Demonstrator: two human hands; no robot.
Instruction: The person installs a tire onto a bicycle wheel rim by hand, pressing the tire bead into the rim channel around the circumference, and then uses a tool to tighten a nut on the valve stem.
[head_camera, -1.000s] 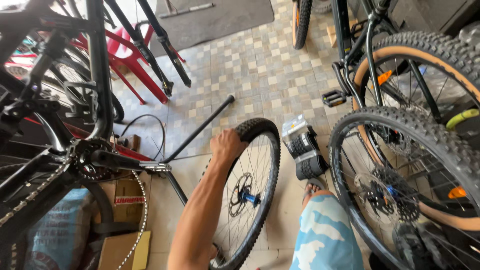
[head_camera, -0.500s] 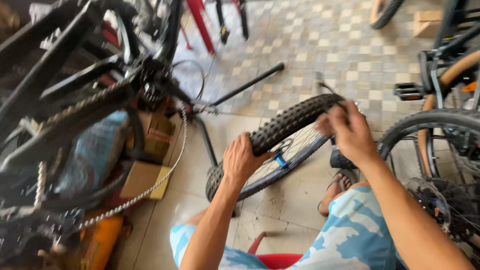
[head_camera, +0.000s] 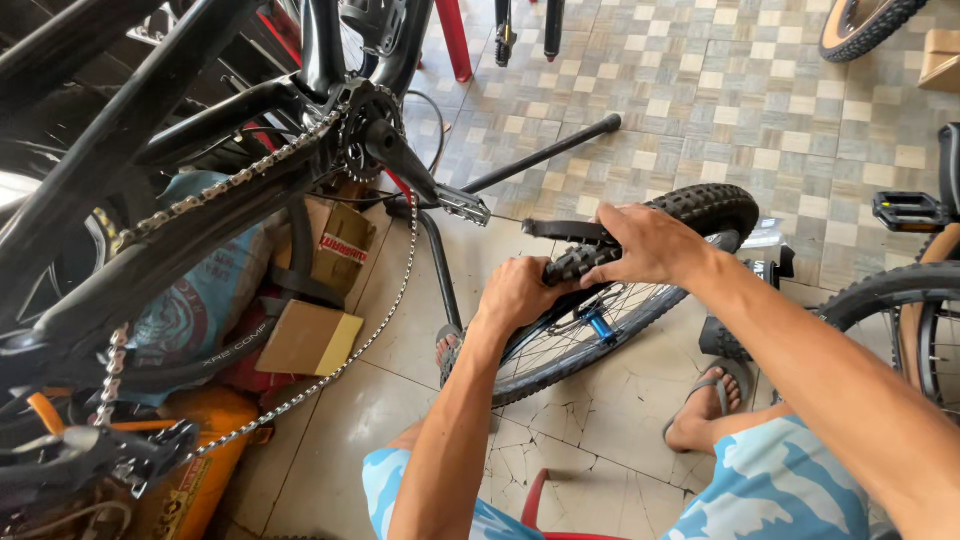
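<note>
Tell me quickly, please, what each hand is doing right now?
Left hand: closed on the knobby tyre.
Right hand: closed on the same tyre.

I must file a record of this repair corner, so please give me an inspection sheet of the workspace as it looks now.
Surface: tiled floor, cracked near the feet.
Job's things: loose bicycle wheel with knobby tyre and blue hub, tilted, lower edge on the floor.
Clutter: cardboard boxes, printed sack, orange container.
Hands: left hand and right hand both grip the tyre.
Cables: chain hangs slack from the black bicycle frame; thin cable loops near its crank.
Surroundings: other bicycle wheels at right, pedal, red chair legs at top.
</note>
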